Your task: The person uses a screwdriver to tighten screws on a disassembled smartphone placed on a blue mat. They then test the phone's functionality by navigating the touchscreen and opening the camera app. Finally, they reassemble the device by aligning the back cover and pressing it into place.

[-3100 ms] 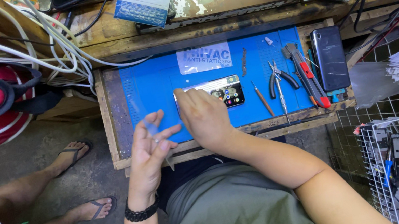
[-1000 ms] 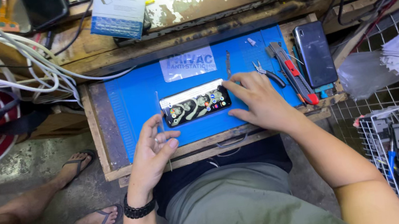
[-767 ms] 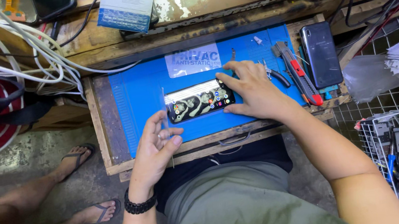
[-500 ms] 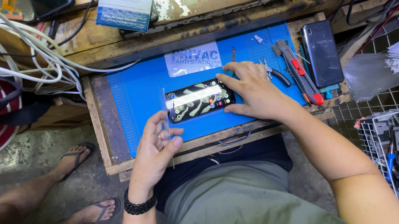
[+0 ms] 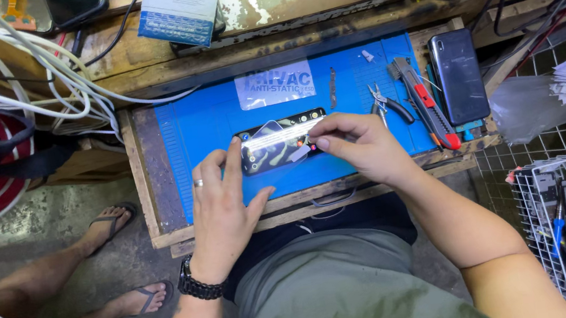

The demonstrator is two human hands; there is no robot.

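The phone (image 5: 279, 143) lies between both hands, long axis running left to right — left hand (image 5: 221, 211) pins its near end, right hand (image 5: 362, 148) pinches a clear film (image 5: 280, 137) over it

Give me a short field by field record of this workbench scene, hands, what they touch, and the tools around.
Left hand: steadies the left end of the phone
Right hand: fingers pinch a clear film over the phone's screen
Surface: blue mat on a wooden bench
Tools right of phone: pliers, red utility knife
Also: second dark phone at mat's right edge
Left wrist: black watch
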